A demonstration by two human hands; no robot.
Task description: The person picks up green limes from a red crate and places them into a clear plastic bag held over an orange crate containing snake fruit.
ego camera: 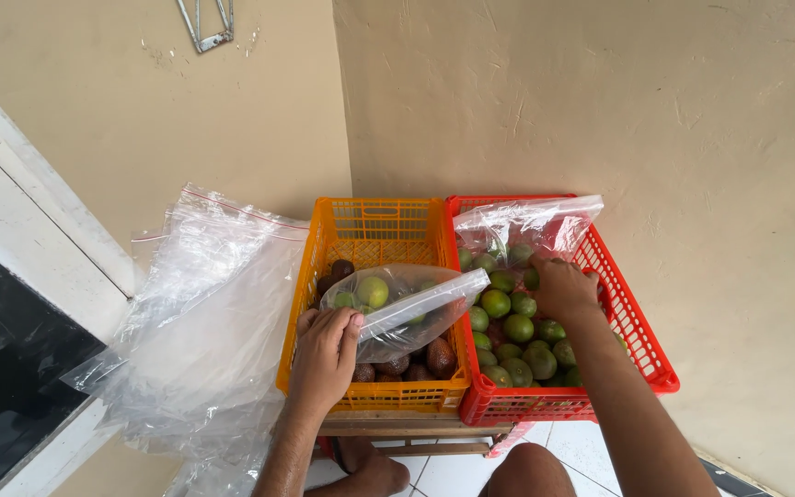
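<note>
Left hand (326,354): clenched on the open edge of a clear plastic bag (402,308), fingers curled over the near left end of it.
Right hand (563,287): down among the green limes (512,327) in the red crate (641,336), palm turned downward; cannot tell if grasping a fruit, fingers hidden behind the back of the hand.
Clear plastic bag: above the orange crate (374,230), resting partly on the dark brown fruits (434,357); long axis running from near left to far right, slightly upward in the picture; zip edge along the lower side, pointing toward the red crate.
Inside the bag: a few green limes, one plainly visible near the left end (372,292).
Orange crate: left of the red crate, touching it side by side, both on a wooden worktop (397,425).
Second bag (526,225): clear, lying over the far part of the red crate, just beyond the right hand.
Pile of empty bags (200,322): clear plastic, left of the orange crate, against the wall.
Below: tiled floor (453,474), a bare foot (370,469) and a knee (526,469) of the person.
</note>
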